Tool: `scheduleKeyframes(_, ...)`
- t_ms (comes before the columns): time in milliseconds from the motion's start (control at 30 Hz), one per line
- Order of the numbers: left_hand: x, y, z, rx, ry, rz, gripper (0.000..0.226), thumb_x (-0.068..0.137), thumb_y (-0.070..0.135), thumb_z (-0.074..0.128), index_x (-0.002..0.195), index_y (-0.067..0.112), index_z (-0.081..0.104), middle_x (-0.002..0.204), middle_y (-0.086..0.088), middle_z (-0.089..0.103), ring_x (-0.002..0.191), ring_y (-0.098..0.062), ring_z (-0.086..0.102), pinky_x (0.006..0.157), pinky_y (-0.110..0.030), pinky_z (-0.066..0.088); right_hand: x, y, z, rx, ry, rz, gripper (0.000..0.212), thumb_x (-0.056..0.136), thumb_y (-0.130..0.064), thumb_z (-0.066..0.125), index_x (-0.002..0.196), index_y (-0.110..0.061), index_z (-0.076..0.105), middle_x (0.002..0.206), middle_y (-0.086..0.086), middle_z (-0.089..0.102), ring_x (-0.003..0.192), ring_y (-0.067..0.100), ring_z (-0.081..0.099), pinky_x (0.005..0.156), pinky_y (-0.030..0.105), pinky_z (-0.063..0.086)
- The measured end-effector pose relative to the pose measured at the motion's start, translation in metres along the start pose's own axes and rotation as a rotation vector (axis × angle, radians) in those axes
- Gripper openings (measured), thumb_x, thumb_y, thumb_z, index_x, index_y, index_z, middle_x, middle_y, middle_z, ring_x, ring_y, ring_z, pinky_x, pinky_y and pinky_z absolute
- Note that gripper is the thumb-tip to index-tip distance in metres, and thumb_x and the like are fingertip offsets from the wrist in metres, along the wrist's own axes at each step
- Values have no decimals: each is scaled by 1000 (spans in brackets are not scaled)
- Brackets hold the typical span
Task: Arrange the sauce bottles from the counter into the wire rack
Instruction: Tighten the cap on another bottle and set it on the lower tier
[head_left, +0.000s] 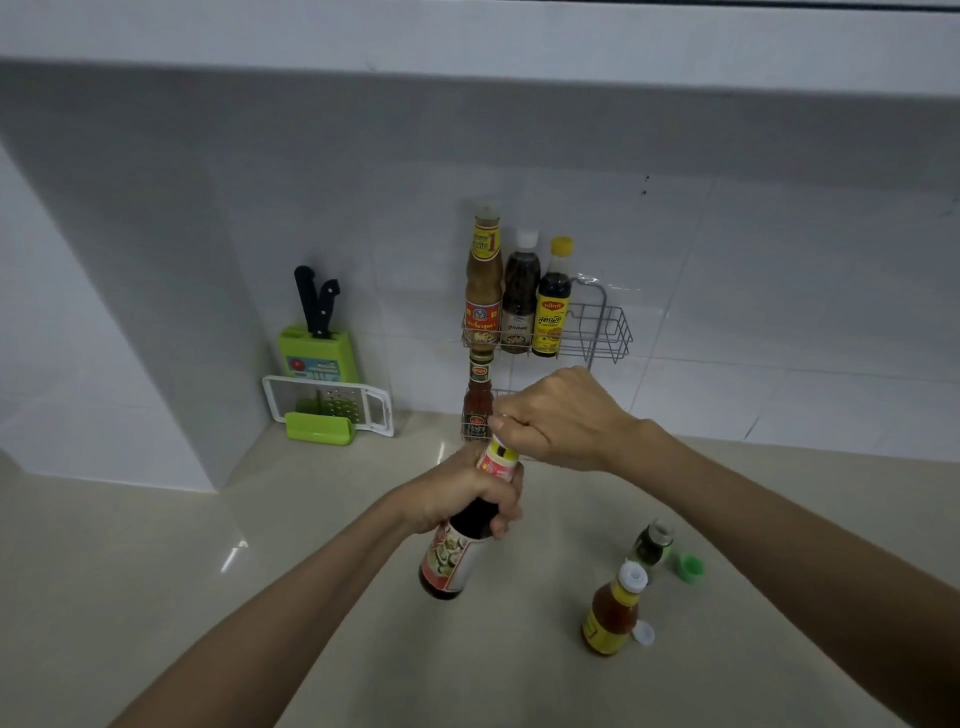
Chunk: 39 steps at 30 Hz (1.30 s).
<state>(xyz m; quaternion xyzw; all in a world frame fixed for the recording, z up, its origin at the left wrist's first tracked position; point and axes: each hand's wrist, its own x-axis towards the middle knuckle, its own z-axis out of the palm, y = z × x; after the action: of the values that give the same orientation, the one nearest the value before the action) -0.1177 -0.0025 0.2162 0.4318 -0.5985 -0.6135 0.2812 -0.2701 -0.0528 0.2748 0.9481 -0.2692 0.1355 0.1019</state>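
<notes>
Left hand (470, 493) wrapped tight around the neck and shoulder of the dark sauce bottle (457, 551), fingers curled right round the front, lifting it clear above the counter (322, 597) with the base tilted toward the camera. Right hand (558, 418) is on top, clenched into a fist over the cap end of that same bottle, thumb and fingers closed on it; the cap itself is hidden inside the fist. Both hands gripping one bottle, then.

Beyond the bottle, against the tiled wall, hangs the wire rack (605, 332). Its upper tier carries three bottles side by side at the left end: a tall brown-sauce bottle (483, 280), a dark bottle with a white cap (519, 296) and a yellow-capped soy bottle (553, 301); the right end of the tier is bare wire. Below them, in the lower tier, stands a red chilli-sauce bottle (478, 402), partly behind the right hand.

To the right of the held bottle, on the counter, an orange-sauce bottle (615, 610) with a white flip cap, a small greenish bottle (652, 543) just behind it, and a loose green cap (690, 567) beside that. Far left of the rack, a green knife block (317, 353) and a grater (332, 410) lean at the wall.
</notes>
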Motion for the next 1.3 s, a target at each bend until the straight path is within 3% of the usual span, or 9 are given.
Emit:
scheduleKeyframes(200, 13, -18, 17, 367, 671, -97, 13, 60, 21, 68, 52, 16, 59, 47, -1, 64, 38, -14, 55, 52, -29, 48, -5, -15, 25, -85, -15, 287, 29, 100, -36, 34, 85, -21, 53, 80, 9, 62, 73, 34, 60, 56, 32, 37)
scheduleKeyframes(433, 3, -7, 0, 74, 28, 50, 13, 58, 0, 63, 51, 7, 54, 49, -10, 57, 54, -29, 52, 63, -35, 48, -3, -1, 4, 6, 35, -21, 51, 94, -49, 27, 60, -16, 48, 50, -2, 48, 43, 17, 36, 44, 24, 22)
scheduleKeyframes(567, 10, -10, 8, 200, 405, 11, 15, 61, 9, 67, 50, 12, 58, 49, -5, 62, 47, -23, 56, 59, -34, 49, 0, -12, 20, 52, 133, 332, 44, 87, -43, 22, 55, -19, 42, 52, 4, 49, 49, 24, 42, 50, 30, 28)
scheduleKeyframes(667, 17, -15, 17, 563, 747, -105, 11, 63, 27, 66, 59, 18, 61, 59, 0, 69, 55, -17, 63, 56, -27, 46, 0, -19, 33, -17, -6, 545, 35, 96, -36, 29, 78, -15, 50, 72, 8, 51, 73, 32, 58, 59, 35, 35)
scheduleKeyframes(733, 16, -21, 14, 532, 685, -108, 12, 63, 25, 66, 57, 18, 59, 58, -1, 68, 54, -18, 62, 56, -27, 46, -4, -17, 31, -7, -76, 430, 30, 100, -34, 34, 93, -14, 56, 77, 11, 56, 78, 33, 62, 60, 35, 39)
scheduleKeyframes(900, 4, -18, -4, 222, 217, 17, 21, 65, -3, 68, 54, 12, 57, 54, -11, 59, 51, -26, 56, 55, -31, 49, -9, -4, 18, 48, 38, -5, 49, 95, -49, 27, 67, -17, 51, 54, -1, 51, 45, 18, 39, 45, 24, 19)
scheduleKeyframes(1000, 9, -18, 3, 223, 392, 4, 17, 63, 5, 69, 51, 12, 58, 50, -7, 62, 45, -20, 55, 54, -30, 48, -4, -15, 24, 37, 141, 258, 49, 95, -40, 24, 68, -14, 57, 60, 6, 60, 51, 28, 53, 48, 27, 20)
scheduleKeyframes(1133, 16, -27, 11, 603, 733, -107, 15, 67, 30, 64, 57, 23, 56, 65, 0, 69, 63, -22, 63, 56, -28, 42, 5, -27, 47, -4, -51, 594, 39, 97, -32, 27, 106, -13, 61, 95, 12, 66, 89, 35, 62, 59, 35, 30)
scheduleKeyframes(1300, 20, -27, 15, 725, 901, -99, 17, 78, 38, 55, 76, 23, 62, 80, -4, 72, 79, -30, 65, 61, -30, 42, 6, -33, 45, 599, 62, 815, 33, 91, -49, 49, 79, -18, 52, 80, 4, 62, 77, 23, 55, 54, 29, 33)
